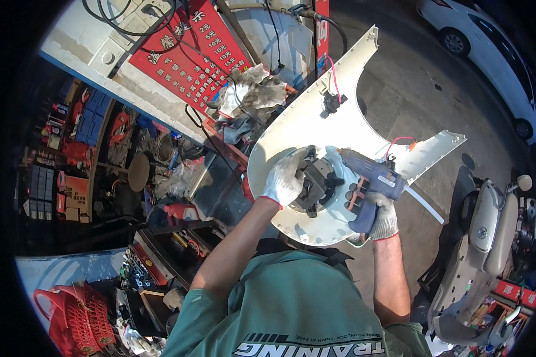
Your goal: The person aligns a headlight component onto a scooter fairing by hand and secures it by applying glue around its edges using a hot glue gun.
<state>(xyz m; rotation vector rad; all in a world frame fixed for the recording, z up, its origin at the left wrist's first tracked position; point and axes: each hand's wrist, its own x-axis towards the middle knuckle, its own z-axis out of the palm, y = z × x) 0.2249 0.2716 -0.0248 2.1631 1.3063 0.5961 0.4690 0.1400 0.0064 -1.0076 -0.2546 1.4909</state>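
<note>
A curved white plastic panel (339, 128) is held in front of me, with a small black part on a pink wire (331, 104) on its upper section. My gloved left hand (283, 181) grips a black housing (317, 184) set in the panel's lower round area. My gloved right hand (381, 217) holds a blue-grey glue gun (387, 181) by its handle, its nozzle reaching up-left beside the housing. A white glue stick (425, 205) sticks out of the gun's back end toward the lower right.
A rag pile (244, 98) lies by a red sign (178, 53) at upper left. Cluttered shelves (65, 160), an open toolbox (167, 250) and a red basket (77, 315) are left and below. A parked scooter (482, 238) stands right, a white car (488, 59) upper right.
</note>
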